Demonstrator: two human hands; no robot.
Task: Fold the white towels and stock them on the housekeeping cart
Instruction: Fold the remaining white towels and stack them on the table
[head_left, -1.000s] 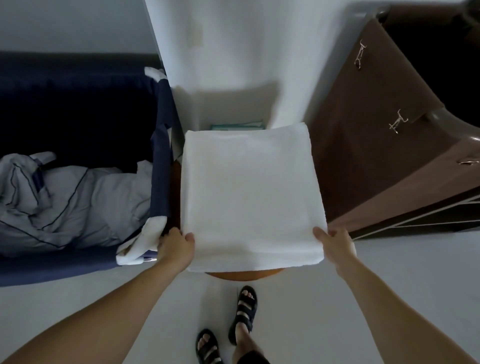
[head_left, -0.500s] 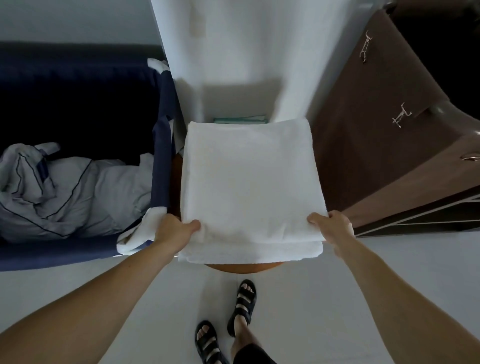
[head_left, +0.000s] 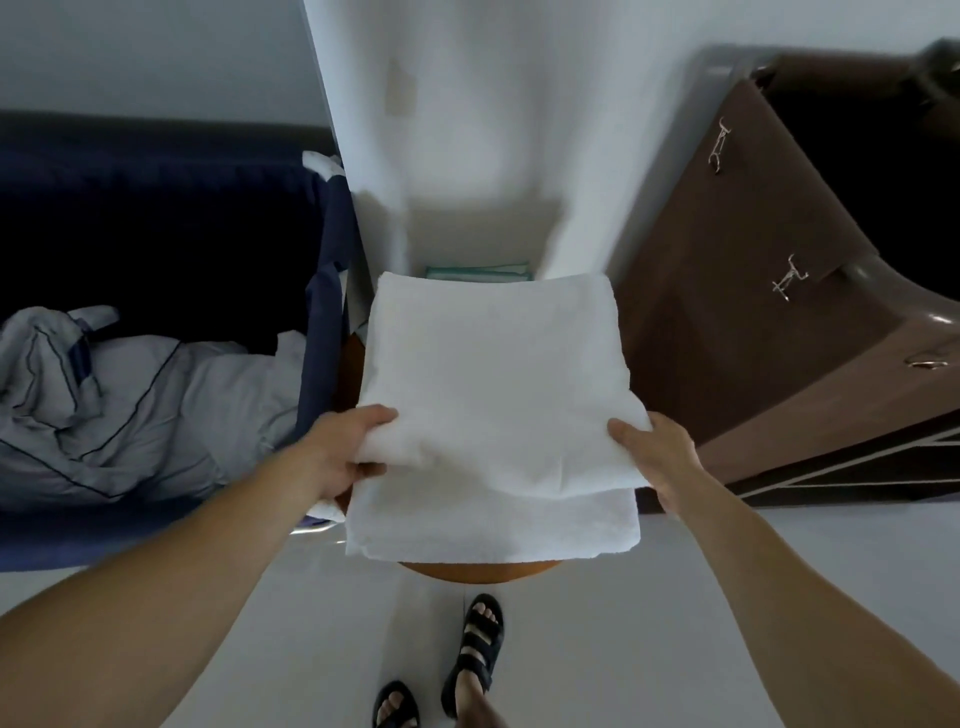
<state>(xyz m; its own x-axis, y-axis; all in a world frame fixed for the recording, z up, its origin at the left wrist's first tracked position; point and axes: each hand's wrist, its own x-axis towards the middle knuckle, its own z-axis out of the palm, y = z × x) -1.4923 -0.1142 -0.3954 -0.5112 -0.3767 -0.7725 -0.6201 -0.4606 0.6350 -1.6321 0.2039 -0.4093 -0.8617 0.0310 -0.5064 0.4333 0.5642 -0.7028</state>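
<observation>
A folded white towel (head_left: 493, 374) lies on a round wooden table (head_left: 478, 570) in front of me. Its upper layer is lifted at the near edge and drawn back from the lower layer (head_left: 493, 525), which still hangs over the table's front. My left hand (head_left: 343, 452) grips the upper layer's near left corner, thumb on top. My right hand (head_left: 657, 457) grips its near right corner.
A dark blue fabric bin (head_left: 322, 322) with crumpled grey-white linen (head_left: 130, 405) stands on the left. A brown cabinet (head_left: 769, 322) with metal handles stands on the right. A white column (head_left: 467, 130) rises behind the table, with a green packet (head_left: 478, 272) at its foot. My sandalled feet (head_left: 467, 670) stand on white floor.
Both hands have closed on the towel's top layer at its near corners and pulled it up and away from me, uncovering the lower layer's front edge.
</observation>
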